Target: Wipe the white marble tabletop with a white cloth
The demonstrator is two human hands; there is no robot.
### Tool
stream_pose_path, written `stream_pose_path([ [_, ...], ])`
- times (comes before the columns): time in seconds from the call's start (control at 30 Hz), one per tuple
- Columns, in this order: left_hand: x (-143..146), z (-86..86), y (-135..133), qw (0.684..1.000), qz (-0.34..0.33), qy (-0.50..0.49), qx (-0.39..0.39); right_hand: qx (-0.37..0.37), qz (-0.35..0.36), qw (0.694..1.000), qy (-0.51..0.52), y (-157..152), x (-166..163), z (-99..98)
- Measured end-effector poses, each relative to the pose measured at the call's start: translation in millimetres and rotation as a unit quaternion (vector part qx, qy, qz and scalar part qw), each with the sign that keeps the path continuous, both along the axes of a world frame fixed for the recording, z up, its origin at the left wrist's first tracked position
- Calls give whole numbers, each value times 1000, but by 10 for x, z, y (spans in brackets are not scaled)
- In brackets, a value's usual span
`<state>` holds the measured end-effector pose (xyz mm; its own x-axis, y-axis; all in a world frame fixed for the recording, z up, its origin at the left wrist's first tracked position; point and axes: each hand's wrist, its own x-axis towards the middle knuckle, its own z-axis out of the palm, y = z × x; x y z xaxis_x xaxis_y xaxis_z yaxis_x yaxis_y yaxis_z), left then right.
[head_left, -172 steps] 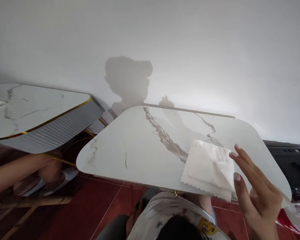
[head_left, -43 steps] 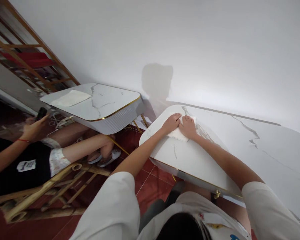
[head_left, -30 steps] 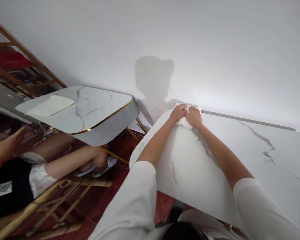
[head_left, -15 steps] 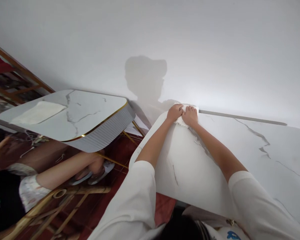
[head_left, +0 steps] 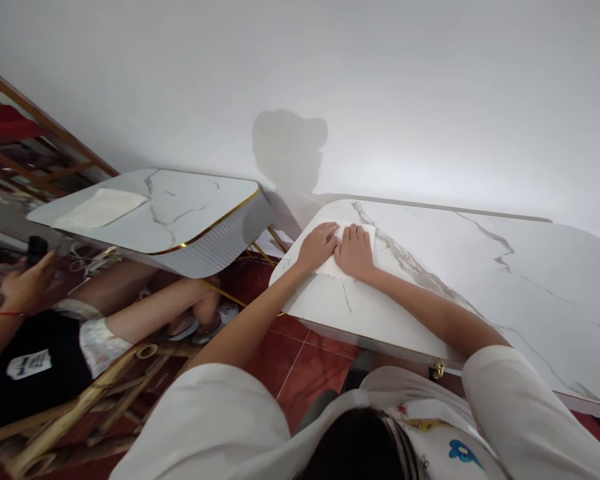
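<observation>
A white cloth (head_left: 373, 235), tissue-like in look, lies spread on a white marble-patterned table (head_left: 430, 233) with grey veins. My right hand (head_left: 355, 253) presses on its middle, the fingers laid flat and pointing toward the wall. Against it, with thumbs close together, my left hand (head_left: 319, 247) rests on the cloth's left part, fingers stretched out flat. Both palms hide much of the cloth. The hands are near the rounded left end of the tabletop.
To the left stands a second marble-patterned table (head_left: 200, 200) with a gold edge, bearing a white sheet (head_left: 103, 207). A seated person (head_left: 35, 353) holds a dark phone (head_left: 37, 249) beside it. The white wall (head_left: 430, 100) borders both tables. Below is red tiled floor (head_left: 290, 353).
Both hands have slid the cloth from the wall-side edge back toward my body and slightly left. The cloth lies flatter under them. The seated person's hand and phone have come further into view.
</observation>
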<state>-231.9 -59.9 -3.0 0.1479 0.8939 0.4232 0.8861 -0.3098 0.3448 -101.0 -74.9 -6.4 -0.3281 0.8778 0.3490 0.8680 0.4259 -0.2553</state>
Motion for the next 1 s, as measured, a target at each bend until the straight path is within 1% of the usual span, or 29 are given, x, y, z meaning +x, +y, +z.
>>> stream_pose_path([
  [0.13,-19,-1,-577,1000,24,19,2,-13,41,999,11,-489,4,-8],
  [0.27,105,-5,-1042,998,43,43,-18,-23,87,996,8,-904,169,8],
  [0.37,281,-11,-1258,996,37,60,-47,-25,109,994,-7,-1107,401,21],
  [0.47,463,-17,-1314,993,-7,80,-83,-34,112,993,-22,-1169,652,29],
  [0.57,611,-23,-1199,988,-61,101,-105,-48,91,994,-41,-1085,846,35],
  [0.7,777,-38,-829,988,-83,103,-81,-56,35,995,-69,-776,986,40],
  [0.87,985,-42,-166,992,-92,72,-39,-77,-2,995,-69,-129,1128,49],
  [1.0,1126,-26,393,995,-85,39,-41,-57,-6,997,-52,433,1251,55],
])
